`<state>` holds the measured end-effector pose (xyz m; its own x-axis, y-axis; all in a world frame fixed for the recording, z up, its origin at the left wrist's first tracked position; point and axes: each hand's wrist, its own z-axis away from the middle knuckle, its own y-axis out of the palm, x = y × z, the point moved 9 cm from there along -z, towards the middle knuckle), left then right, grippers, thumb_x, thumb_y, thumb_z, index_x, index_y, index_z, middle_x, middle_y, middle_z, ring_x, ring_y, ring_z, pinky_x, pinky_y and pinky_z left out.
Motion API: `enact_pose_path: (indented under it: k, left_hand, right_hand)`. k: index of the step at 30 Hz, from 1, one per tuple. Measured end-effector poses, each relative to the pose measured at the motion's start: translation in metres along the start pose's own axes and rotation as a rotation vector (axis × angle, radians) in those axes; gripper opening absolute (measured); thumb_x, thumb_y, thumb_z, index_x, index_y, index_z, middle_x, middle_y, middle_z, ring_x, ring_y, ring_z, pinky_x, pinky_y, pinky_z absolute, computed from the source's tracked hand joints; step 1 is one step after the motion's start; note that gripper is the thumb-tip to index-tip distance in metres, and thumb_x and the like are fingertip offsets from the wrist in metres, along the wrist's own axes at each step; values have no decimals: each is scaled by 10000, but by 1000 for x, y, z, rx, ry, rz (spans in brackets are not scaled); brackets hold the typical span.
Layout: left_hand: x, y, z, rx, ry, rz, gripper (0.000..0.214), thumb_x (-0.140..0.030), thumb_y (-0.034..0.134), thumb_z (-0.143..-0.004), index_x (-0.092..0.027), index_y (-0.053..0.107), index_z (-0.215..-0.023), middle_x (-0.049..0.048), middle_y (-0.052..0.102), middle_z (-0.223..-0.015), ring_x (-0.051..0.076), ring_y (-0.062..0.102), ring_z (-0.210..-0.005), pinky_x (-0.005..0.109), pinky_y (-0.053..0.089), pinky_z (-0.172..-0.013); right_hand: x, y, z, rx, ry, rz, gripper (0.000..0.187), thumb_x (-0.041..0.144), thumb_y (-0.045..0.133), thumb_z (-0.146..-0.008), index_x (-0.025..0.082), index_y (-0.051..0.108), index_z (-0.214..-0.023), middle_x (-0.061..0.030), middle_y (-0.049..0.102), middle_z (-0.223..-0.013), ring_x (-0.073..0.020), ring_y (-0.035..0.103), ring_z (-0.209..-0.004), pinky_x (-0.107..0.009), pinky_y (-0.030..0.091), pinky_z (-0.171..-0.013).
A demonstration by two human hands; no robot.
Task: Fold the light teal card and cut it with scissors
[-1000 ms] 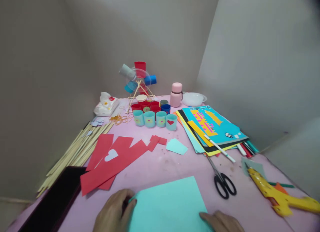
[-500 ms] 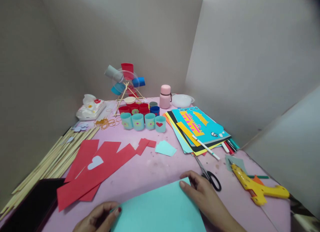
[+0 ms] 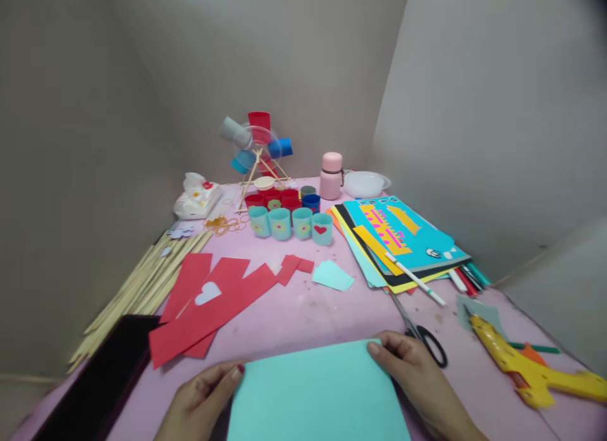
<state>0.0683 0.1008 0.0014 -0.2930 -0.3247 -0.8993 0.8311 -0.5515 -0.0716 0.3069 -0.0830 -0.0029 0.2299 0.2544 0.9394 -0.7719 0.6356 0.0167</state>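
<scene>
At the left, sticks point(image 3: 142, 292) lie slantwise beside a dark flat panel point(image 3: 99, 381). To the right of these, red strips point(image 3: 213, 317) overlap, with a white heart point(image 3: 207, 293) on top, beyond my left hand point(image 3: 202, 397).

That hand is nearly closed, thumb and curled fingers pinching the far left corner of a turquoise sheet point(image 3: 315, 397). The sheet runs rightward from my left hand and back toward me. Its far edge goes almost straight across, rising slightly to the right, and its near edge drops out of view, so I cannot tell which way its long axis lies. Neither hand is nearer to it: both touch it, and it fills the gap between them.

Past its middle, small turquoise pieces point(image 3: 332, 275) lie well beyond the far edge.

My right hand point(image 3: 410, 368) has the far right corner, the thumb on top and the fingers bent close around the edge; the sheet lies to the left of this hand. Just beyond my right knuckles are the scissors point(image 3: 420, 331), and farther right, apart from my hand, a yellow glue gun point(image 3: 507, 359).
</scene>
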Motion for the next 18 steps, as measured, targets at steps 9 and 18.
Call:
enact_pose_path:
  k: [9, 18]
  left_hand:
    - [-7, 2, 7, 21, 19, 26, 230, -366, 669, -692, -143, 678, -750, 0, 683, -670, 145, 573, -643, 252, 423, -646]
    - [2, -6, 3, -54, -5, 110, 332, -313, 760, -563, -134, 664, -826, -19, 657, -586, 115, 558, -573, 229, 404, -592]
  right_hand:
    - [-23, -1, -1, 123, 55, 11, 294, 468, 637, -755, 177, 674, -773, -6, 640, -689, -160, 536, -653, -264, 409, -607]
    - [-31, 1, -1, 167, 108, -16, 304, 470, 645, -743, 195, 695, -865, -45, 706, -820, -230, 612, -816, -296, 462, -708]
